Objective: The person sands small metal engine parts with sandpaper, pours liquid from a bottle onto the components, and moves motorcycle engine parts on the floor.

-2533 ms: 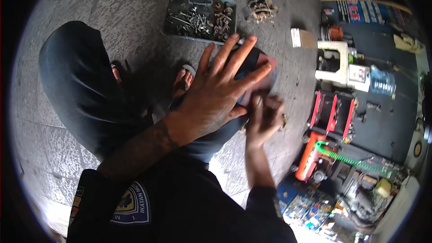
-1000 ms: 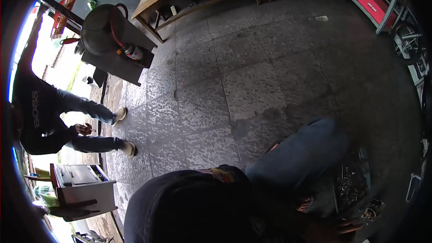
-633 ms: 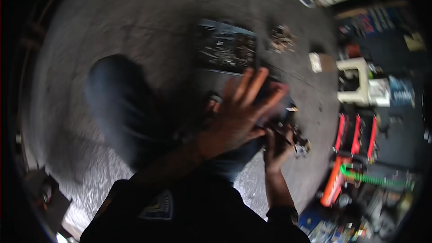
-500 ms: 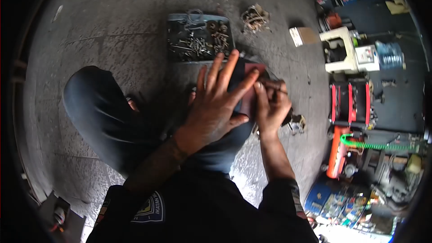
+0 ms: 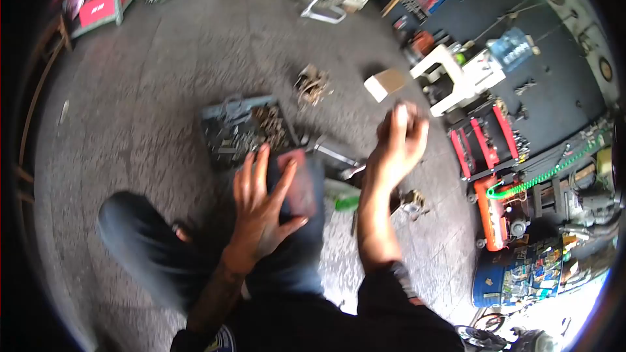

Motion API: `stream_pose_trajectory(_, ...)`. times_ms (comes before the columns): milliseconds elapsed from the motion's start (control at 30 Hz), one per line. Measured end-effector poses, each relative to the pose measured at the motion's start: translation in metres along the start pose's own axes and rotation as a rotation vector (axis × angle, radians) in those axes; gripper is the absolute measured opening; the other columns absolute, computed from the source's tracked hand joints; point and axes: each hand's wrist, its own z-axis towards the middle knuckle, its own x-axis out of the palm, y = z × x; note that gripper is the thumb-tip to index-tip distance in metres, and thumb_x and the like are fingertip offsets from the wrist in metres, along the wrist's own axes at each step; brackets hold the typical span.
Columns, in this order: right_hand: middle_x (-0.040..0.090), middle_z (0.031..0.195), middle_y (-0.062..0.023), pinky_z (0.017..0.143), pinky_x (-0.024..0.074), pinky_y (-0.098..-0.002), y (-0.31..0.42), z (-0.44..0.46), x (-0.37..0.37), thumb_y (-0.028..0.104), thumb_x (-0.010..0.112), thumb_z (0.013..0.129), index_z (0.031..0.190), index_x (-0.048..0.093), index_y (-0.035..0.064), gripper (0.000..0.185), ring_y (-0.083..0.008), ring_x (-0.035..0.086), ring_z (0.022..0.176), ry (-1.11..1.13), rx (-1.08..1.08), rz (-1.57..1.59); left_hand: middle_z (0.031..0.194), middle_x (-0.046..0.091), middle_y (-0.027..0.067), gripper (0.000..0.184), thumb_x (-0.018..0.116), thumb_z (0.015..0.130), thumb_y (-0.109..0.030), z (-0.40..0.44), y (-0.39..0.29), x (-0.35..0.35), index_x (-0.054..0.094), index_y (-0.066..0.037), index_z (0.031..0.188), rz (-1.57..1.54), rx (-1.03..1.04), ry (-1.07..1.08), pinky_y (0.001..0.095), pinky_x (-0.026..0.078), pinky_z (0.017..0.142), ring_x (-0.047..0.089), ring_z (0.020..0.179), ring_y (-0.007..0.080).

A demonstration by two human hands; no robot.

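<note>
Fingers (image 5: 284, 182) spread, a bare left hand (image 5: 257, 215) sits beside a flat, reddish rectangular sheet (image 5: 302, 189) near the knee-side edge of the dark-trousered right thigh (image 5: 310, 241) — bare right hand (image 5: 399, 140) raised, hold unclear, work seemingly unfinished.

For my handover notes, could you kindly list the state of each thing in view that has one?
Left hand: open, fingers spread
Right hand: fingers curled; too blurred to tell if holding anything
Reddish sheet: laid over the thigh
Tray: open-topped, holding metal parts
Green hose: coiled
Cardboard box: open or closed, cannot tell
</note>
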Motion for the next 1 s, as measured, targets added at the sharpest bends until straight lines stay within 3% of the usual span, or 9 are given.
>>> stream_pose_trajectory(67,0.053,0.076,-0.0048,0.042,0.0325,-0.0205,0.013,-0.017,-0.011,0.013,0.066,0.093,0.102,0.053,0.0065,0.017,-0.0089,0.043,0.049,0.025,-0.028,0.383,0.161,0.008,0.0247,0.105,0.083,0.066,-0.045,-0.002,0.003,-0.002,0.032,-0.016,0.153,0.014,0.015,0.003,0.0596,0.014,0.115,0.01,0.145,0.0496)
stream_pose_trajectory(133,0.053,0.083,-0.0078,0.041,0.037,-0.021,0.023,-0.031,-0.017,0.016,0.067,0.093,0.104,0.049,0.0066,0.022,-0.0124,0.048,0.058,0.077,-0.044,0.637,0.161,0.007,0.0245,0.104,0.082,0.067,-0.048,-0.004,-0.001,-0.005,0.032,-0.015,0.153,0.027,0.02,0.012,0.0601,0.014,0.116,0.009,0.146,0.0486)
stream_pose_trajectory(167,0.052,0.086,-0.0068,0.043,0.04,-0.0217,0.026,-0.037,-0.021,0.015,0.067,0.093,0.105,0.047,0.0083,0.024,-0.0145,0.051,0.067,0.053,0.004,0.778,0.161,0.007,0.0245,0.104,0.081,0.068,-0.05,-0.003,-0.002,-0.004,0.032,-0.015,0.153,0.023,0.029,0.018,0.0603,0.014,0.116,0.009,0.146,0.0485)
stream_pose_trajectory(300,0.049,0.086,-0.0028,0.044,0.0382,-0.0216,0.021,-0.046,-0.03,0.016,0.06,0.098,0.109,0.05,0.0089,0.017,-0.0132,0.046,0.071,0.055,-0.155,1.021,0.16,0.008,0.0253,0.099,0.076,0.072,-0.053,0.0,-0.007,0.0,0.033,-0.016,0.153,0.0,0.011,0.046,0.0636,0.013,0.114,0.009,0.145,0.0496)
stream_pose_trajectory(367,0.05,0.087,-0.0014,0.045,0.0374,-0.0218,0.018,-0.045,-0.036,0.017,0.059,0.098,0.111,0.05,0.009,0.018,-0.0119,0.045,0.069,0.038,-0.2,1.035,0.16,0.009,0.0247,0.098,0.075,0.072,-0.056,0.001,-0.011,0.0,0.034,-0.015,0.152,0.0,0.008,0.058,0.0633,0.013,0.115,0.008,0.145,0.0491)
stream_pose_trajectory(467,0.051,0.086,0.001,0.045,0.0362,-0.0219,0.015,-0.044,-0.042,0.019,0.057,0.099,0.11,0.051,0.0087,0.016,-0.0082,0.044,0.067,0.018,-0.321,1.072,0.161,0.007,0.0222,0.104,0.066,0.073,-0.073,0.002,-0.01,0.0,0.033,-0.014,0.153,0.015,-0.044,0.078,0.0631,0.015,0.115,0.004,0.147,0.0456)
stream_pose_trajectory(800,0.051,0.086,0.0014,0.044,0.0358,-0.0223,-0.004,-0.039,-0.052,0.02,0.057,0.099,0.112,0.051,0.0088,0.018,-0.0091,0.045,0.066,-0.009,-0.339,1.13,0.16,0.01,0.0254,0.11,0.06,0.07,-0.082,0.004,-0.006,0.004,0.034,-0.013,0.153,0.109,0.041,0.112,0.0617,0.018,0.115,0.01,0.147,0.0459)
stream_pose_trajectory(933,0.049,0.089,0.0007,0.045,0.0369,-0.0223,-0.025,-0.041,-0.058,0.018,0.061,0.097,0.112,0.051,0.0087,0.02,-0.0106,0.047,0.07,-0.037,-0.255,1.003,0.159,0.014,0.0243,0.108,0.062,0.074,-0.078,0.017,-0.003,-0.004,0.035,-0.008,0.151,-0.037,0.053,0.038,0.0575,0.019,0.116,0.015,0.147,0.0428)
stream_pose_trajectory(1000,0.048,0.084,-0.0004,0.045,0.0367,-0.0219,-0.042,-0.048,-0.059,0.01,0.064,0.093,0.107,0.049,0.0101,0.021,-0.0109,0.047,0.066,-0.161,0.019,0.847,0.159,0.018,0.0209,0.096,0.063,0.082,-0.066,0.037,0.005,-0.012,0.037,-0.002,0.149,-0.32,-0.024,-0.166,0.0521,0.023,0.116,0.022,0.146,0.0369)
